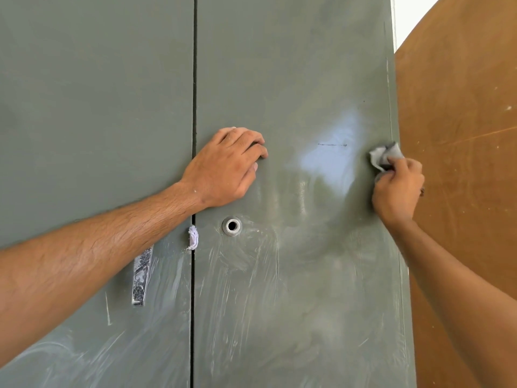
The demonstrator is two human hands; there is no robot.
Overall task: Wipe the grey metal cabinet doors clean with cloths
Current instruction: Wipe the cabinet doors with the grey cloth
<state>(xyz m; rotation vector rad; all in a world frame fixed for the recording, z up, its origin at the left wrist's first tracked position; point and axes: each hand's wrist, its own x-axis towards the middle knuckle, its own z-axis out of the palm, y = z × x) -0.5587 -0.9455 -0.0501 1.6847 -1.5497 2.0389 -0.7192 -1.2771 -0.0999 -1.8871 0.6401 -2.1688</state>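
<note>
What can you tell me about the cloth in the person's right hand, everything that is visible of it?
The cloth is small, grey and crumpled into a wad, and looks like thin soft fabric. The right hand grips it from below, so only its upper part shows above the fingers. It is at the right edge of the right cabinet door, next to a pale hazy patch, and seems pressed against the metal.

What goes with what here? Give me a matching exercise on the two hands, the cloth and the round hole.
Things:
1. left hand
2. right hand
3. crumpled grey cloth
4. round metal-rimmed hole

States:
A. at the right door's right edge
B. gripping the cloth
C. below the left wrist
D. bare, resting on the right door

Pairs: 1-D, 2-B, 3-A, 4-C
</note>
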